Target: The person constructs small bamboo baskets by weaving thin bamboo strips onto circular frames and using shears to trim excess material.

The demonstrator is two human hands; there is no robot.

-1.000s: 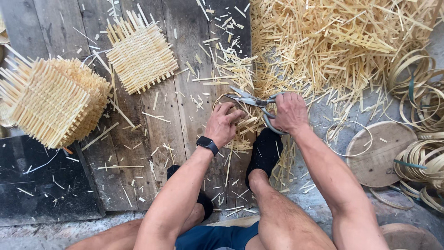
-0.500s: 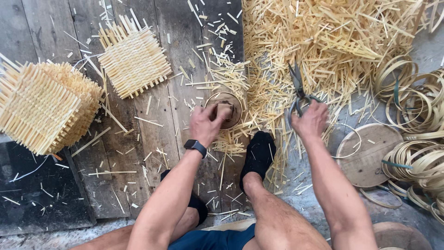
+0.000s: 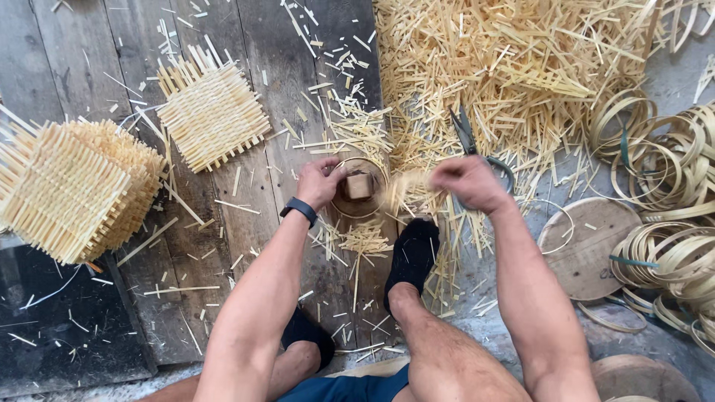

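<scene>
While gripped, round form (image 3: 359, 187) under left hand (image 3: 319, 182) fingers (image 3: 333, 172).

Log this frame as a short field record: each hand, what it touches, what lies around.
view: head camera, looking down at a plank floor
left hand: on the rim of a round ring form with a small wooden block inside
right hand: raised, grip closed on a blurred bunch of thin strips
scissors: lying on the strip pile, beyond the right hand
woven mats: one flat square, a stack at left
bamboo hoops: coiled at right, beside a round wooden disc
</scene>
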